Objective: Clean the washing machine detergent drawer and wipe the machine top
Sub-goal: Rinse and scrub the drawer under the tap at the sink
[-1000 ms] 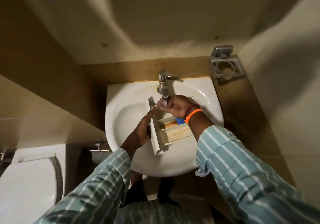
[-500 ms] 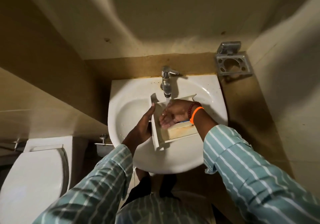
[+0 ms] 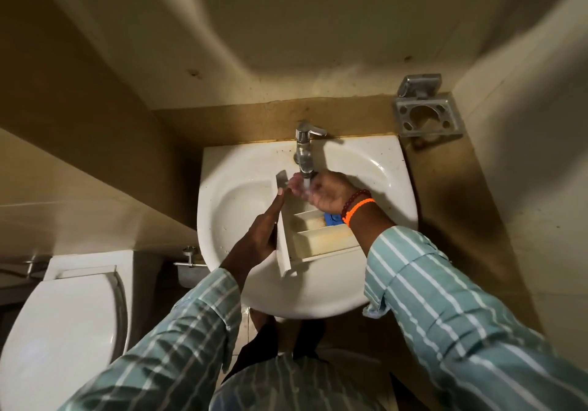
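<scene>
The white detergent drawer (image 3: 321, 242) lies over the white sink (image 3: 235, 207), its compartments stained brown, with a blue insert (image 3: 331, 219) in the far one. My left hand (image 3: 259, 231) grips the drawer's front panel from the left. Under the chrome tap (image 3: 304, 150), my right hand (image 3: 324, 192) is cupped above the drawer's far end, fingers spread, and water runs onto it. It holds nothing I can see. The washing machine is out of view.
A white toilet (image 3: 63, 324) with its lid down stands at the lower left. A metal holder (image 3: 428, 116) is fixed to the wall at the upper right. Brown walls close in on both sides of the sink.
My right hand went from the tap down into the drawer, then rose back under the spout, where water now runs. My left hand kept hold of the drawer's front.
</scene>
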